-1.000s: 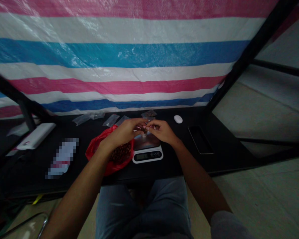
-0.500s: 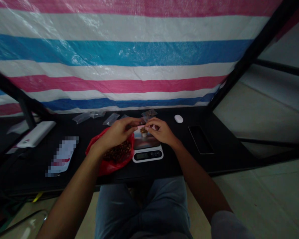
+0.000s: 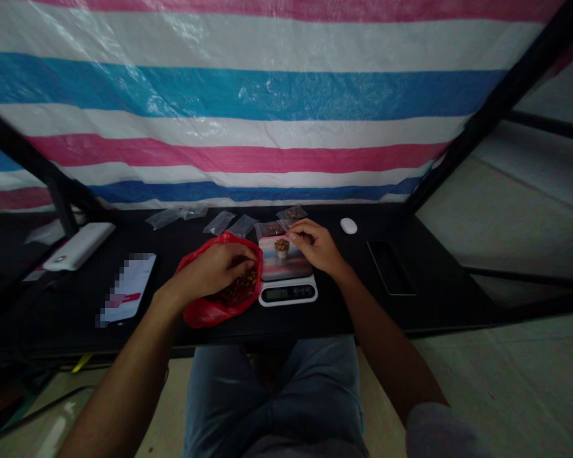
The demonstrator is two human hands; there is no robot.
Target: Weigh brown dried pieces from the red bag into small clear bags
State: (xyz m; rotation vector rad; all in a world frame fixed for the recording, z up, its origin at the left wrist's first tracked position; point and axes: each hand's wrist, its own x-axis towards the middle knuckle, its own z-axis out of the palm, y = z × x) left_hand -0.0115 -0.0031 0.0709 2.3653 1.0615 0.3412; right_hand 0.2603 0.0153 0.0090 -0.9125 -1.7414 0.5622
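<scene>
A small white kitchen scale (image 3: 288, 289) stands on the black table (image 3: 344, 305) in front of me. On its platform sits a small cup (image 3: 281, 247) heaped with brown bits. My right hand (image 3: 318, 245) rests at the platform's far right corner, fingers curled beside the cup; what they pinch, if anything, is hidden. My left hand (image 3: 214, 270) reaches into an open red plastic bag (image 3: 205, 312) of brown pieces left of the scale, fingers curled down among them.
Several small clear bags, some filled, (image 3: 241, 224) lie behind the scale. A white mouse (image 3: 348, 225) and a dark phone (image 3: 390, 267) lie to the right. A white power bank (image 3: 79, 245) and a white packet (image 3: 128, 294) lie to the left. A striped tarp (image 3: 248, 114) hangs behind.
My left hand has drawn back from above the scale and dropped into the red bag. My right hand stays by the cup, which now stands uncovered on the platform.
</scene>
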